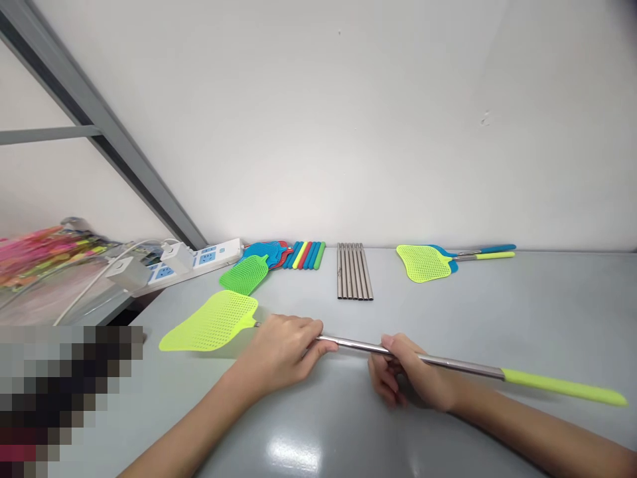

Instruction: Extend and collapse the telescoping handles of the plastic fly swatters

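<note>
Yellow swatter held over desk, mesh head to the left; left hand fingers clenched on shaft near head, right hand fingers around mid-shaft. Behind: loose heads, coloured grips, metal tubes, two swatters at right

Bright light glares off the grey tabletop; the colourful pile blurs.

The left hand's grip clasps a yellow-green flyswatter beside its mesh head; the right hand's grip holds its metal shaft. Behind, on the grey surface, lie metal tubes, coloured handles and loose mesh heads.
</note>
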`<state>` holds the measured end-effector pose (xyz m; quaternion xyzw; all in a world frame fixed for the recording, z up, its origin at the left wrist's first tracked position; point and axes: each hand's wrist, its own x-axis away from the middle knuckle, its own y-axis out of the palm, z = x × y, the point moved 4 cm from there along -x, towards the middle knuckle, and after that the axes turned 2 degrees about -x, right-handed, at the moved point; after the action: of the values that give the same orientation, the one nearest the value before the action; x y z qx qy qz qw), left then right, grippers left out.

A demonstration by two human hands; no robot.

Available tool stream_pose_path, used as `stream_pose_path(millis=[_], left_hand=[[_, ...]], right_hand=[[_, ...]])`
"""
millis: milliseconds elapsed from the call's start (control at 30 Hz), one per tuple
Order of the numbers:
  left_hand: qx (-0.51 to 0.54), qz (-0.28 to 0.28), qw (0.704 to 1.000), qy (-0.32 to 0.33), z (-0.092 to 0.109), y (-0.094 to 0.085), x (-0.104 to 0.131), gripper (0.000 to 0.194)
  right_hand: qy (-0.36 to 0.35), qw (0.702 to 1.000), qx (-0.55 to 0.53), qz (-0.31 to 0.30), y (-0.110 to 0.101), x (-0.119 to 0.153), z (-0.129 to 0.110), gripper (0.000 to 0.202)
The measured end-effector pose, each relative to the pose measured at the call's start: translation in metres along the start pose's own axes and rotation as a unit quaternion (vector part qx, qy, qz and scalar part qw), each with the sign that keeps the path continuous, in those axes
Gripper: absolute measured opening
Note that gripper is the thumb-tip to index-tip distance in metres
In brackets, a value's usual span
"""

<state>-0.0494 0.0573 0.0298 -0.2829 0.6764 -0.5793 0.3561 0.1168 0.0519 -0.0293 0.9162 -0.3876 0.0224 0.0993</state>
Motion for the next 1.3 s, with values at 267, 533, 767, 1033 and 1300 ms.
stream_pose_path(millis=[267, 533, 767, 1033, 1300], left_hand=[[-0.014, 0.060, 0.996, 0.065, 0.015, 0.002, 0.004, 0.034], [0.000, 0.069, 0.996, 0.061, 0.024, 0.006, 0.010, 0.031], [0.024, 0.052, 0.997, 0.057, 0.034, 0.007, 0.011, 0.030], [0.064, 0.040, 0.996, 0.055, 0.048, 0.008, 0.014, 0.027], [0.091, 0.036, 0.994, 0.050, 0.054, 0.013, 0.013, 0.027]], right_hand=[[-0.021, 0.999, 0.036, -0.014, 0.002, 0.008, 0.010, 0.052], [-0.034, 0.995, 0.087, -0.031, 0.006, 0.010, 0.009, 0.058], [-0.033, 0.991, 0.124, -0.047, 0.009, 0.012, 0.002, 0.060], [-0.018, 0.973, 0.219, -0.075, 0.011, 0.019, -0.006, 0.057], [-0.029, 0.978, 0.185, -0.090, 0.015, 0.014, -0.011, 0.057]])
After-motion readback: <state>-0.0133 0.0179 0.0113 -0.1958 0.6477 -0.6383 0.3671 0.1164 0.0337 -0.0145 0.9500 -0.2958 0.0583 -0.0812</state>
